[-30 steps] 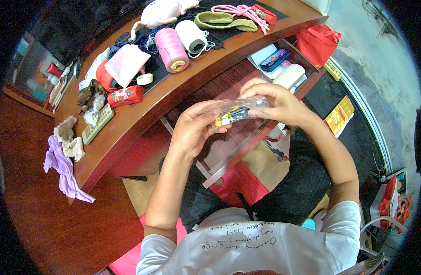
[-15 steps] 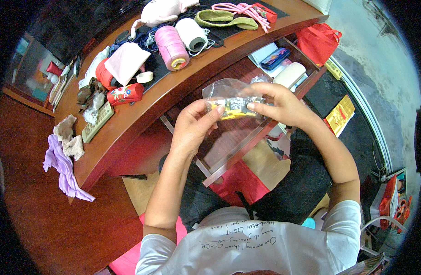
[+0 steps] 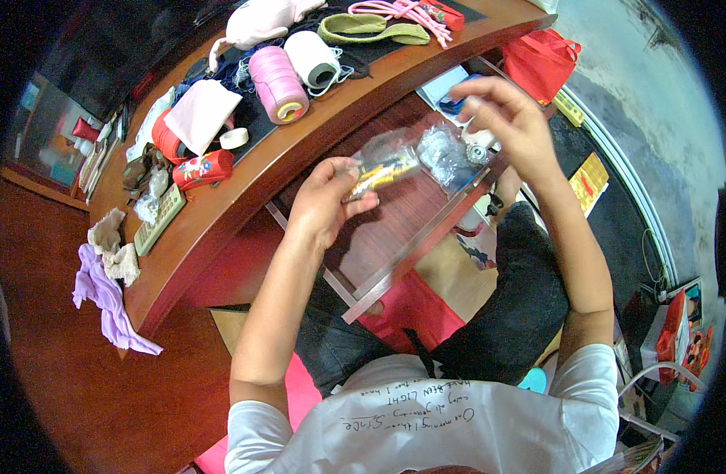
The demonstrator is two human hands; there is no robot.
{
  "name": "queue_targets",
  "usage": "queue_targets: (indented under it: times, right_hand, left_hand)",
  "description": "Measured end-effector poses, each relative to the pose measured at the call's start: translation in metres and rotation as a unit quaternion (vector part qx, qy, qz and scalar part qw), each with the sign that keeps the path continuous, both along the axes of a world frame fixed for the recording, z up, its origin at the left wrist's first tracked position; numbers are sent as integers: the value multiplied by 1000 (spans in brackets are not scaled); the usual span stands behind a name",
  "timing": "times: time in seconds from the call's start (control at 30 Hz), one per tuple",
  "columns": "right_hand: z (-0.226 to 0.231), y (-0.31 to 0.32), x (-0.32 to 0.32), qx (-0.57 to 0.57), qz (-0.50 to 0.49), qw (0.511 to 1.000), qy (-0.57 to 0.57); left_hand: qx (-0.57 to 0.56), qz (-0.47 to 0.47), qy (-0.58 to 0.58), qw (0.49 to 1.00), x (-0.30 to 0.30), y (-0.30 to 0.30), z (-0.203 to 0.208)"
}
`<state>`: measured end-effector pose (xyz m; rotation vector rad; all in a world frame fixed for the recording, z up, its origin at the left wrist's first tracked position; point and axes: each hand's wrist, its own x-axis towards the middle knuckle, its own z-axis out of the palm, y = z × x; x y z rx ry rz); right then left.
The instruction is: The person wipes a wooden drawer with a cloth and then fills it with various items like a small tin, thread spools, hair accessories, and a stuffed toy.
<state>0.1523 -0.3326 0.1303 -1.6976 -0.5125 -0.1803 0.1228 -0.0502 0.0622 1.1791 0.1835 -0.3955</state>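
Clear bag [image 3: 384,162] is pinched in the left hand [image 3: 319,207].

a crinkled clear plastic bag [image 3: 389,162] with yellow and dark pieces [image 3: 376,175] inside, tilted, pinched in the left hand [image 3: 325,201] above the drawer [image 3: 394,229].

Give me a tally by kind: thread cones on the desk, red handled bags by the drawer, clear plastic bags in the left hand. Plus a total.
Thread cones: 2, one pink thread cone and one white thread cone
Red cloth bag with handles: 1
Clear plastic bag with yellow and dark contents, in the left hand: 1
Total: 4
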Motion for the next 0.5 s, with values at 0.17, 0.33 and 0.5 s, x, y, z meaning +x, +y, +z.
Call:
queue_targets:
  times: [0.17, 0.33, 0.5]
  right_hand:
    - [2, -6, 3, 94, -62, 993, 41]
    - [-6, -3, 5, 82, -30, 995, 47]
    - [-3, -7, 5, 90, -27, 995, 30]
  left_hand:
    - [-2, 44, 25, 999, 43, -30, -12]
    - [-1, 25, -2, 1000, 85, -76, -19]
    - [32, -16, -40, 999, 102, -123, -13]
